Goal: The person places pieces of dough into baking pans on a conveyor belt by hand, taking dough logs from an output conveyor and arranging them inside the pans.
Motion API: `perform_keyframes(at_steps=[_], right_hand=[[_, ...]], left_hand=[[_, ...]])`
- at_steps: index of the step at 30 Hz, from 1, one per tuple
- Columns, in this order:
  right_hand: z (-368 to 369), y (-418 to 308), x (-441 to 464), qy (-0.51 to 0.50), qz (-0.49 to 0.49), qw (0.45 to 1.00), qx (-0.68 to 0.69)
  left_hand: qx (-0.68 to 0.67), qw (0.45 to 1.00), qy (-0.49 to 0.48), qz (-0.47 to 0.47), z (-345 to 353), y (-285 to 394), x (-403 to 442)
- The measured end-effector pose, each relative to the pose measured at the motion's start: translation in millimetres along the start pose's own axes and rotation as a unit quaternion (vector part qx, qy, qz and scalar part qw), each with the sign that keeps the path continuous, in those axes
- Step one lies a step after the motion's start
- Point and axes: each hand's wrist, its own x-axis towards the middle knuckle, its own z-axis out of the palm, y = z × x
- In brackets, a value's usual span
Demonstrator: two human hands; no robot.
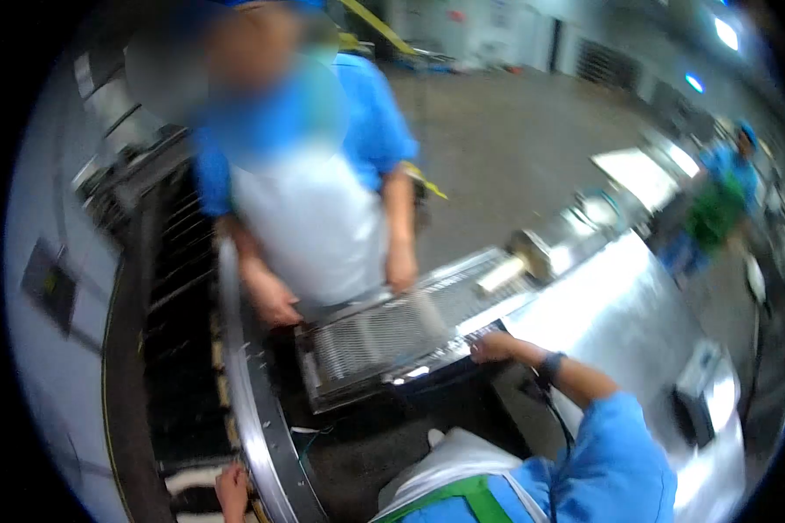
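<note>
My right hand (494, 346) is closed at the near edge of a metal mesh tray (371, 340), beside a dark strip; what its fingers hold, if anything, is hidden. A dark band circles that wrist. Low at the left, my left hand (232, 490) is beside the metal rail (257, 444) of a dark slatted conveyor (179, 349), close to a pale, long piece (196, 478). Blur hides how its fingers are set. Across from me, a co-worker's hands (275, 301) are at the far side of the mesh tray.
The co-worker in a white apron (310, 231) stands between conveyor and tray. A shiny steel table (619, 305) extends to my right, with a metal box (708, 392) on it. A pale roller-like part (501, 275) sits beyond the tray. Another person in a green apron (715, 213) is farther off.
</note>
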Motion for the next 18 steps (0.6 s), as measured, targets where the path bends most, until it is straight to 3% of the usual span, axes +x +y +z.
perform_keyframes(at_steps=[1, 2, 4, 6, 18], right_hand=[[-10, 6, -11, 0.031, -0.004, 0.999, 0.010], [-5, 30, -7, 0.071, -0.004, 0.997, 0.028], [0, 67, 15, 0.109, -0.015, 0.987, 0.115], [-9, 84, 15, 0.092, 0.012, 0.992, 0.085], [-8, 94, 2, 0.122, 0.077, 0.988, 0.060]], left_hand=[[0.056, 0.989, 0.051, 0.127, 13, -4, 14], [0.030, 0.991, 0.004, 0.132, 20, -5, 21], [-0.014, 0.995, -0.048, 0.090, 10, 42, 6], [-0.011, 0.994, -0.078, 0.078, 13, 65, 3], [-0.014, 0.984, -0.157, 0.087, 24, 84, 53]])
